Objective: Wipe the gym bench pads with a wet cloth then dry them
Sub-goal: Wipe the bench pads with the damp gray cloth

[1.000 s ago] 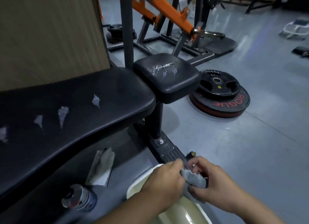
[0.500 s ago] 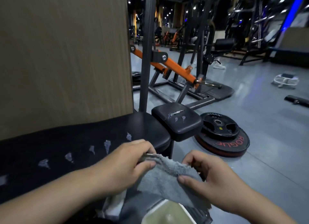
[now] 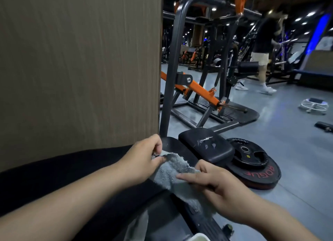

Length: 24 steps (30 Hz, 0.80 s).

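Note:
A grey terry cloth (image 3: pixel 173 170) is stretched between my two hands above the end of the long black bench pad (image 3: pixel 54 176). My left hand (image 3: pixel 144 158) pinches its upper corner. My right hand (image 3: pixel 212 183) grips its right edge, and the cloth hangs down below that hand. The small black seat pad (image 3: pixel 207 147), scuffed white on top, sits just beyond the cloth. My forearms hide much of the long pad.
A tan panel (image 3: pixel 81 69) rises at left behind the bench. Stacked weight plates (image 3: pixel 255 165) lie on the floor right of the seat pad. An orange-and-grey machine (image 3: pixel 198 89) stands behind. A person (image 3: pixel 261 48) walks at the back. A white basin rim (image 3: pixel 254 238) shows at the bottom.
My view has tilted up and the hands have risen from the basin to bench height. The cloth went from bunched between the hands to spread open.

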Available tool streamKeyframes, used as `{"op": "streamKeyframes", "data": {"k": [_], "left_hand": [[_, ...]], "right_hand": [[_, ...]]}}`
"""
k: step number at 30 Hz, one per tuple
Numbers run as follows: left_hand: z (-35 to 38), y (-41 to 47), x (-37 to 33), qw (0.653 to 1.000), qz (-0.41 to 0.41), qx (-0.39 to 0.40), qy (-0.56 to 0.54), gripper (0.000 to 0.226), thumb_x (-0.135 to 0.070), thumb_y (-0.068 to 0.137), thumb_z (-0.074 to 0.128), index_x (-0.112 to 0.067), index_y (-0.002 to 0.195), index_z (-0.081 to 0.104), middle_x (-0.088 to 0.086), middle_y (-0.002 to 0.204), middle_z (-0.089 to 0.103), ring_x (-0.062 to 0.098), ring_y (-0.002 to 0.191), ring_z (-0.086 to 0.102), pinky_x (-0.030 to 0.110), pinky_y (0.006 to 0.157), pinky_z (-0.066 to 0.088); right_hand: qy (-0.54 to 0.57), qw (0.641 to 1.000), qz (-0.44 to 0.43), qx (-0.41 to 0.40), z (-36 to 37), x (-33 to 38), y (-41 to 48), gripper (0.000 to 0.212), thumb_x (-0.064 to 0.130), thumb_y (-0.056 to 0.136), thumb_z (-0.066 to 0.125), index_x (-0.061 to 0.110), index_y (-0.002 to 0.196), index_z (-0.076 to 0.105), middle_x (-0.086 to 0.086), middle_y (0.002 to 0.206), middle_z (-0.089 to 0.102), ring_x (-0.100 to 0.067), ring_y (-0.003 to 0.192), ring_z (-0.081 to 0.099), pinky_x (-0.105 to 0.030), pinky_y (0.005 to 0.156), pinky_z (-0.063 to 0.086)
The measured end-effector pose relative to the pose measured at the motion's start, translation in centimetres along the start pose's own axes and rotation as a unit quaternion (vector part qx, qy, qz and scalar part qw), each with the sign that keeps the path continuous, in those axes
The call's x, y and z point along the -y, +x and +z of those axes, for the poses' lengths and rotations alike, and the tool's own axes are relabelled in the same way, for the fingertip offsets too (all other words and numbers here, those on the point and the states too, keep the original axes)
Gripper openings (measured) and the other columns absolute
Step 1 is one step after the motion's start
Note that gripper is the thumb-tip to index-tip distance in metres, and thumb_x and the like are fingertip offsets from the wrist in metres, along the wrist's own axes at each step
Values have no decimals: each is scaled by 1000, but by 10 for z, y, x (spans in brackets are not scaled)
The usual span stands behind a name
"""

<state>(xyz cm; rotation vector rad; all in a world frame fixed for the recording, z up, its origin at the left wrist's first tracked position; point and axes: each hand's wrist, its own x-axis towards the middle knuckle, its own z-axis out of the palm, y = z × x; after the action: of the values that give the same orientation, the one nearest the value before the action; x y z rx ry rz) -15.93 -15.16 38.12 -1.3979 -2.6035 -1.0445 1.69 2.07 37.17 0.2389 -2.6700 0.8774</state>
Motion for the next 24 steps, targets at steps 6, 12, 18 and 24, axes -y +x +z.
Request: {"op": "streamKeyframes", "data": {"k": [6, 12, 18, 24], "left_hand": [[32, 79, 21, 1000, 9, 7, 6, 16, -18, 91, 69, -22, 80, 58, -8, 99, 51, 5, 82, 51, 19, 77, 39], [88, 150, 51, 998, -44, 36, 16, 6, -16, 96, 60, -12, 93, 62, -7, 114, 50, 12, 97, 56, 37, 93, 50], [122, 152, 67, 987, -78, 92, 106, 32, -26, 99, 49, -11, 125, 60, 5, 166, 7, 27, 145, 29, 39, 117, 27], [124, 121, 77, 962, -130, 152, 188, 75, -56, 93, 45, -12, 151, 30, 10, 161, 23, 28, 149, 16, 51, 120, 16]], "right_hand": [[13, 988, 135, -74, 4, -49, 46, 31, 12, 98, 57, 29, 121, 68, 11, 86, 54, 5, 89, 56, -6, 78, 37], [145, 937, 291, -129, 30, -127, 82, 28, 12, 99, 54, 23, 121, 67, 24, 50, 51, 6, 49, 48, -6, 54, 34], [19, 940, 330, -89, 56, -163, 94, 28, 16, 96, 51, 14, 116, 70, 4, 81, 69, -5, 73, 68, -18, 58, 49], [-392, 894, 217, 38, 43, -154, 103, 21, 24, 91, 46, 20, 100, 64, -4, 110, 47, -28, 107, 49, -34, 76, 41]]}}
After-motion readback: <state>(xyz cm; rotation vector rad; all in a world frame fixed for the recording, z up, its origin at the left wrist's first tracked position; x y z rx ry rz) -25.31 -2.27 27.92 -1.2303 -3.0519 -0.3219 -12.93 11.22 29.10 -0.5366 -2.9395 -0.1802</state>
